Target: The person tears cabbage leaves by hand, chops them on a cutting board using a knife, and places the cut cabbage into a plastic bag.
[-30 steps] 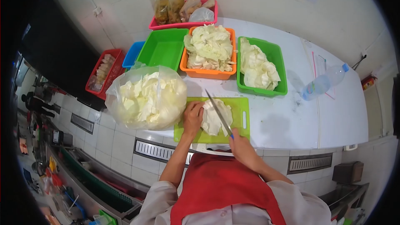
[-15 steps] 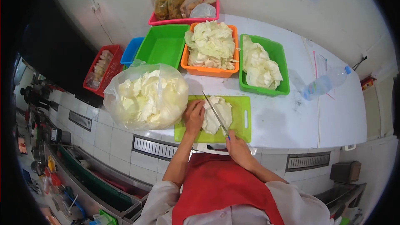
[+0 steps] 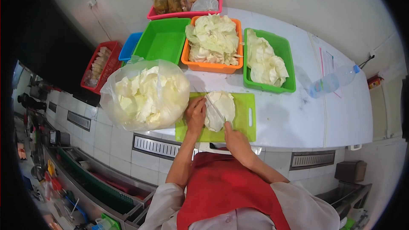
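Note:
A pale cabbage leaf pile [image 3: 223, 102] lies on the lime-green cutting board [image 3: 242, 134] near the table's front edge. My left hand [image 3: 195, 113] has its fingers curled against the left side of the leaves, holding them on the board. In my right hand [image 3: 237, 140] is a knife [image 3: 215, 107], its handle wrapped by my fingers and mostly hidden. The blade slants up and left across the leaves. Left of the board stands a clear plastic bag [image 3: 111, 102] full of cut cabbage pieces [image 3: 145, 93].
Behind the board are an orange tub [image 3: 208, 67] heaped with cabbage, a green tub [image 3: 272, 87] with leaves, and another green tub [image 3: 159, 40]. A pink tray [image 3: 183, 15] holds bagged food at the back. A water bottle [image 3: 334, 81] lies right; a red basket [image 3: 113, 61] stands left.
The knife blade has shifted left over the leaves, toward my left hand. My right hand has moved slightly left and up. The whole view has shifted a little.

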The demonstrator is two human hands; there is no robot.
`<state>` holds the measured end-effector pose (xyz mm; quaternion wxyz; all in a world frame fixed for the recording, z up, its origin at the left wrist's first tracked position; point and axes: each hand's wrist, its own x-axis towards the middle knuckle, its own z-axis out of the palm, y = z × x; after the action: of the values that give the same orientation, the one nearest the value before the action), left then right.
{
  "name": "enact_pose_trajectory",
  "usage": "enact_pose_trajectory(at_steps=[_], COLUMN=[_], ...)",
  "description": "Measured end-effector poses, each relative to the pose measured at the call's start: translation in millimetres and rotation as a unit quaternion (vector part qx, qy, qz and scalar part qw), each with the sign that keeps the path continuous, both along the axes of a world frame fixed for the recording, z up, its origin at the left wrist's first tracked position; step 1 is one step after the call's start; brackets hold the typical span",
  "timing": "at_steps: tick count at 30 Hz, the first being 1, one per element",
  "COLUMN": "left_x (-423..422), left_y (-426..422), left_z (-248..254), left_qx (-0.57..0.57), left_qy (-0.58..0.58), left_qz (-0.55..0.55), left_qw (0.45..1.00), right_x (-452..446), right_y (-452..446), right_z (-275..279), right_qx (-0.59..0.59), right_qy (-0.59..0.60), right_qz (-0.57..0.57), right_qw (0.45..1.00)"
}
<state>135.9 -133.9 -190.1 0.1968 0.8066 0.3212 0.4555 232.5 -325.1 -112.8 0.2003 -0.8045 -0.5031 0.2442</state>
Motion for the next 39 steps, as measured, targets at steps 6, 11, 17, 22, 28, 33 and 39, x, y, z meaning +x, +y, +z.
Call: enact_pose_trajectory(at_steps=[6,11,17,22,28,33,39], left_x=[0.9,1.9,2.8,-8.1,-33.8,-35.8,-33.1], left_y=[-1.6,-3.6,-2.4,-3.9,-19.1,-38.1,-40.0], left_z=[-3.9,2.1,-5.3,14.4,27.1,25.9,20.7], left_qx=[0.006,-0.004,-0.04,-0.054,-0.196,-0.158,-0.172], left_qy=[0.007,0.011,0.041,0.083,0.123,0.08,0.08], left_qz=[-0.021,-0.025,-0.024,-0.049,-0.015,0.037,0.044], left_qw=[1.0,1.0,0.998,0.994,0.973,0.983,0.981], right_x=[18.4,25.5,35.8,48.7,35.0,11.1,3.3], right_y=[1.1,10.4,-106.9,-180.0,-126.0,-66.1,-43.7], right_z=[13.3,-15.9,12.7,139.1,117.3,53.0,21.5], right_qx=[-0.02,0.003,-0.101,-0.274,-0.136,-0.015,-0.06], right_qy=[-0.019,-0.017,0.027,0.062,0.094,0.099,0.053], right_qz=[0.028,0.034,0.009,0.008,-0.012,0.073,0.094], right_qw=[0.999,0.999,0.994,0.96,0.986,0.992,0.992])
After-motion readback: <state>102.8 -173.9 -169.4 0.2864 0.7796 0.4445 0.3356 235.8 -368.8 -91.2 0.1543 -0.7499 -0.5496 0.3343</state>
